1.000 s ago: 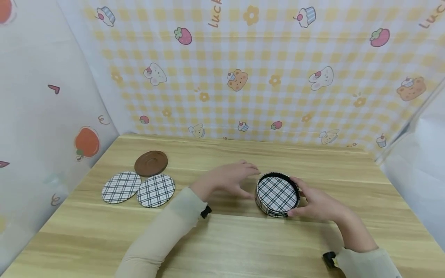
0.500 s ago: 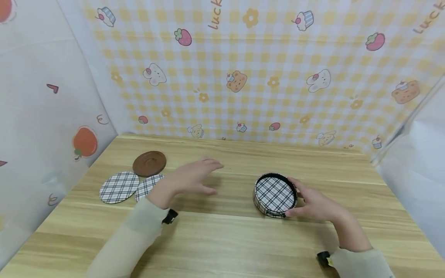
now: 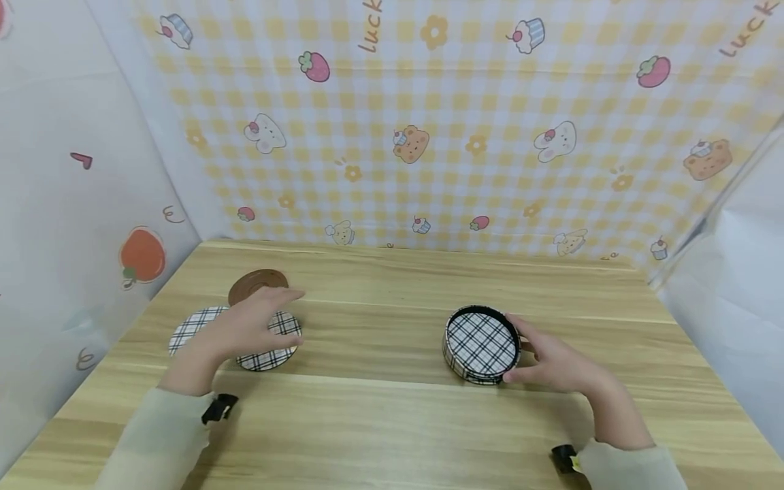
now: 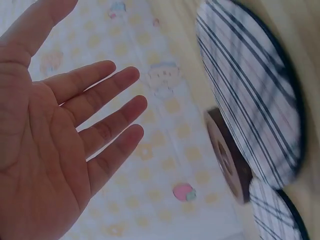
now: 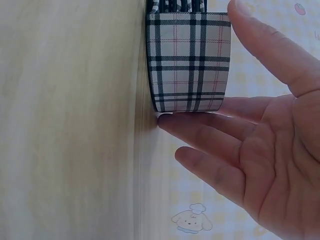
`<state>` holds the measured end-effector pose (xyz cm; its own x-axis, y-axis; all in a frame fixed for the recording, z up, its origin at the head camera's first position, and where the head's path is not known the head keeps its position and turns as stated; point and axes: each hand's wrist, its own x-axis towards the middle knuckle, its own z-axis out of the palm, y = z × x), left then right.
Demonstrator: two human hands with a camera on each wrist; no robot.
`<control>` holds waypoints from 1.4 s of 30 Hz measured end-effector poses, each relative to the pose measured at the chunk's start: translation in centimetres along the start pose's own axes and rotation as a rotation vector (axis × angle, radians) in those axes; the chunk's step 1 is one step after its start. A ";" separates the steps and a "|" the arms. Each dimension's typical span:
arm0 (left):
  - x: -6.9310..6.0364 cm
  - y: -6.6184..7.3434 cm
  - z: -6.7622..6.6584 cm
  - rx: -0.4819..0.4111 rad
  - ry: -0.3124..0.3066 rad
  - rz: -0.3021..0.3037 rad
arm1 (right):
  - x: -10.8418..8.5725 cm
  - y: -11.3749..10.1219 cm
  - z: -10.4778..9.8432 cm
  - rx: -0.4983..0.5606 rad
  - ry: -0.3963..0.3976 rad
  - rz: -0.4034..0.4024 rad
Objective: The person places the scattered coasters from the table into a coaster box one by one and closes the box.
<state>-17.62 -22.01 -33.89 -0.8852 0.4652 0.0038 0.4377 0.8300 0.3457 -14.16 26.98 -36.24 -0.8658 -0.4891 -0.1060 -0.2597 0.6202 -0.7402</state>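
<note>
A round plaid holder (image 3: 454,354) with a black inner rim stands on the table, a plaid disc (image 3: 481,342) inside it. My right hand (image 3: 560,361) holds its right side between thumb and fingers; the right wrist view shows the holder's wall (image 5: 189,62) against that hand (image 5: 280,145). My left hand (image 3: 241,327), empty with fingers spread, hovers over two plaid coasters, the nearer one (image 3: 263,361) and the left one (image 3: 190,328). In the left wrist view the hand (image 4: 55,135) is apart from a plaid coaster (image 4: 250,90).
A brown round disc (image 3: 251,280) lies behind the coasters at the table's left; my left hand partly covers it. The wooden table (image 3: 380,435) meets a yellow checked cloth backdrop (image 3: 453,88) at the back, with pale sheets on both sides.
My left hand has moved left, away from beside the holder to above the loose coasters. My right hand has stayed on the holder. The head view has shifted slightly.
</note>
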 end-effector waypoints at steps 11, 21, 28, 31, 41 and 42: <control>-2.3 -2.8 -0.1 -0.040 0.003 -0.097 | -0.1 0.0 -0.1 -0.011 -0.004 -0.001; -3.1 -4.4 0.8 -0.056 -0.009 -0.140 | -0.1 -0.1 -0.1 -0.013 -0.001 0.000; -2.9 -4.5 0.9 -0.062 -0.043 -0.174 | -0.1 -0.1 -0.1 -0.015 0.005 0.002; -2.9 -4.5 0.8 -0.057 -0.052 -0.179 | -0.1 -0.2 -0.1 -0.021 0.008 0.011; -2.8 -4.2 1.4 0.000 -0.063 -0.199 | -0.1 -0.4 -0.1 -0.023 -0.003 0.023; -2.7 -4.2 1.5 0.001 -0.064 -0.197 | -0.1 -0.4 -0.1 -0.023 -0.004 0.024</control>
<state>-16.81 -26.32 -36.76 -0.9417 0.3130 -0.1236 0.2577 0.9070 0.3330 -13.98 26.84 -35.88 -0.8701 -0.4764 -0.1264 -0.2488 0.6460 -0.7217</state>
